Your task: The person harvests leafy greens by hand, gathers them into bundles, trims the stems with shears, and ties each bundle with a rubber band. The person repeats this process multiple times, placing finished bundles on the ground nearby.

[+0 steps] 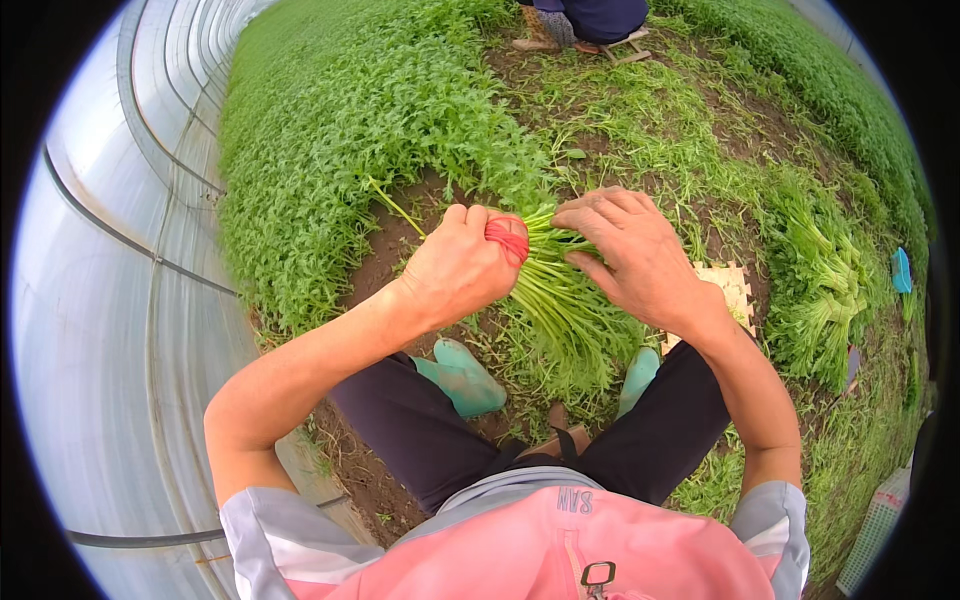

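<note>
My left hand [469, 259] is closed around the stem ends of a bunch of leafy greens [570, 322], whose leaves hang down to the right over my boots' gap. Red bands or string [508, 238] wrap around the fingers of that hand. A single pale stalk [396, 208] sticks out beyond it at the upper left. At the bunch's upper right side, my right hand [626, 251] has its fingers spread and bent, with the fingertips at the stems; whether they pinch any stem cannot be told.
Standing greens [360, 135] grow ahead and left, beside the plastic greenhouse wall [97, 300]. Cut bunches [825, 292] lie at the right, near a foam mat [726, 289], a blue container [901, 271] and a plastic crate [877, 525]. Another person [592, 19] sits low ahead.
</note>
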A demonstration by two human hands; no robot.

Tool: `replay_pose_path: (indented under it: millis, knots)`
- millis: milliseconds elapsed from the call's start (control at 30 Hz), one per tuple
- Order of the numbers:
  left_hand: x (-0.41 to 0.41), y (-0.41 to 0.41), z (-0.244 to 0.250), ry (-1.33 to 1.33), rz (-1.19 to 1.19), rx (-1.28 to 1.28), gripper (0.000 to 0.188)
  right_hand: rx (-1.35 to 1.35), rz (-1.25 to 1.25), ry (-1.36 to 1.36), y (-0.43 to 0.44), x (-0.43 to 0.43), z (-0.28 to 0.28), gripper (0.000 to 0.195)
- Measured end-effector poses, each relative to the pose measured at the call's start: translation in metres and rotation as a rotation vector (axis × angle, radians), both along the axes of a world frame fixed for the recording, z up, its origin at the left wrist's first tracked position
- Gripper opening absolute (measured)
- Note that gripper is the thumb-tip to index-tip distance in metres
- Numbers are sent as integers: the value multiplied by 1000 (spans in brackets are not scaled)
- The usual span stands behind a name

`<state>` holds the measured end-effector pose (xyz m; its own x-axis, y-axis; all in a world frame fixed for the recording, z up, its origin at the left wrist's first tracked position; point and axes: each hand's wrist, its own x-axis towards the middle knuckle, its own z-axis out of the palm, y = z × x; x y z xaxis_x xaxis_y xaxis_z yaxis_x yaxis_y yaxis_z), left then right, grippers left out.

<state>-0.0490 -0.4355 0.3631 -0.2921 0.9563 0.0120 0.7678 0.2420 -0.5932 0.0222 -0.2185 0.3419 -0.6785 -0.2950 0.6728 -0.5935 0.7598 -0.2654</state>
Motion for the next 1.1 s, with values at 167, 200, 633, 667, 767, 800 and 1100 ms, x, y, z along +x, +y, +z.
replay_pose_path:
  millis: [167,200,633,667,767,800,1100]
  knots:
    - [13,-39,-3,8,14,76,36,74,181,-76,-37,-15,-11,16]
    - [14,-46,-2,17,22,81,35,75,187,-84,-43,-15,-12,14]
    - [13,-81,-23,-12,189,3,36,1,70,-134,-62,-16,-18,19]
    - [14,-78,-23,-16,185,13,36,-1,101,-140,-68,-18,-22,18]
    - [18,-66,-17,-45,193,-15,36,-16,167,-167,-74,-21,-35,14]
    - [20,-65,-15,-56,203,-38,36,-34,177,-178,-75,-22,-39,13]
    - [13,-68,-23,-6,163,29,40,219,-431,73,3,-22,-39,13]
